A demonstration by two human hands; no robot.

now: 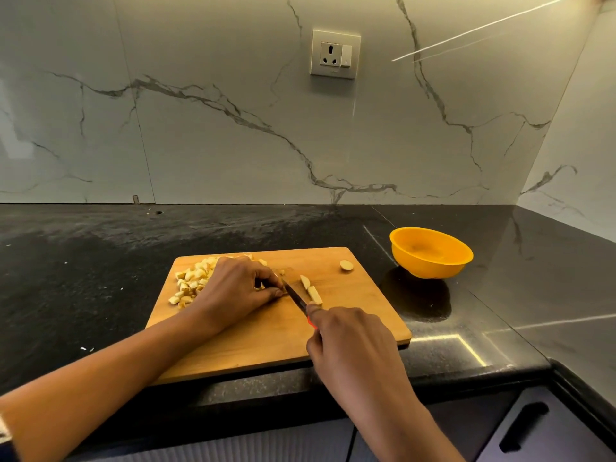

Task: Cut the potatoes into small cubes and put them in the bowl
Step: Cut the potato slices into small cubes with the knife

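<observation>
Dicing underway on the cutting board (pixel 253 341), with nothing visible in the bowl (pixel 430 252).
Head view: right hand (pixel 350 341) grips the knife (pixel 295 292); left hand (pixel 238 288) pinches a potato piece. Cubes (pixel 191 280) piled left; strips (pixel 311 290) and an end piece (pixel 346 265) remain uncut.

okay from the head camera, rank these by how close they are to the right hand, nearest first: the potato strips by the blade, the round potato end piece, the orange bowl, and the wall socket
From the right hand:
1. Potato strips, just beyond its fingertips, right of the knife blade.
2. Round end piece, near the board's far right corner.
3. Orange bowl, off the board, to the right.
4. Wall socket, high on the backsplash.
</observation>
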